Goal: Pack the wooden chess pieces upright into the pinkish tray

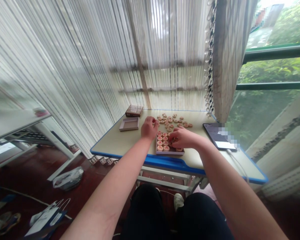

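Observation:
A shallow box [170, 153] at the table's front edge holds round wooden Chinese chess pieces [160, 142] with red characters, set in rows on its left side. My right hand [184, 137] reaches over the box's right half, fingers bent down and closed around a chess piece, partly hidden by the fingers. Just behind the box's left corner is my left hand [149, 128], its fingers curled together beside the loose pieces [169, 120]. What its fingertips hold, if anything, is hidden. The loose pieces lie scattered behind the box, some with dark marks I cannot read.
A pale box lid [129, 124] and a brown box [134, 110] lie at the table's back left. On the right, a dark tablet or phone [216, 135] has a white cable [237, 161]. Curtains [165, 50] hang behind the blue-edged table [107, 141].

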`<state>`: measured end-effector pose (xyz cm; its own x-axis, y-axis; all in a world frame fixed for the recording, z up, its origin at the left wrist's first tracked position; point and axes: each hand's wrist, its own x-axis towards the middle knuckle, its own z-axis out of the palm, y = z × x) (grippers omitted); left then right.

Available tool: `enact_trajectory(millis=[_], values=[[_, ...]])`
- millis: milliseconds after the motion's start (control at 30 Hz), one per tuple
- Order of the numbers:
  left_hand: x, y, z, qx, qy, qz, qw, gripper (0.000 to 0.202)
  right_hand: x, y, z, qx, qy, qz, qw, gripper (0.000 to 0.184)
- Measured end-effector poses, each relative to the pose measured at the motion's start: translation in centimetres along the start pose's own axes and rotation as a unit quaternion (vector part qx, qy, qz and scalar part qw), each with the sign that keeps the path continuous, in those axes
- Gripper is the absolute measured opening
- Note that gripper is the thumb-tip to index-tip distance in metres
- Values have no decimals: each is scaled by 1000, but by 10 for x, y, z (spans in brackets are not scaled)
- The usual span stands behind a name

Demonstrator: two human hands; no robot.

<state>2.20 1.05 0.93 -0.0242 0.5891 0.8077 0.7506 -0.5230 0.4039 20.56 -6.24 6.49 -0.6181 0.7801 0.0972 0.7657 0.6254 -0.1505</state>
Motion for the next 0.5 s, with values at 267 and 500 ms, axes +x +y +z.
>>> enact_trajectory(millis=[267, 500], values=[[0, 1, 0, 14, 0, 15, 1000, 14, 3, 2, 5, -8, 20, 10, 1000, 14], [0, 2, 0, 1, -17, 5, 1000, 15, 6, 6, 9, -28, 41, 29, 998, 13]])
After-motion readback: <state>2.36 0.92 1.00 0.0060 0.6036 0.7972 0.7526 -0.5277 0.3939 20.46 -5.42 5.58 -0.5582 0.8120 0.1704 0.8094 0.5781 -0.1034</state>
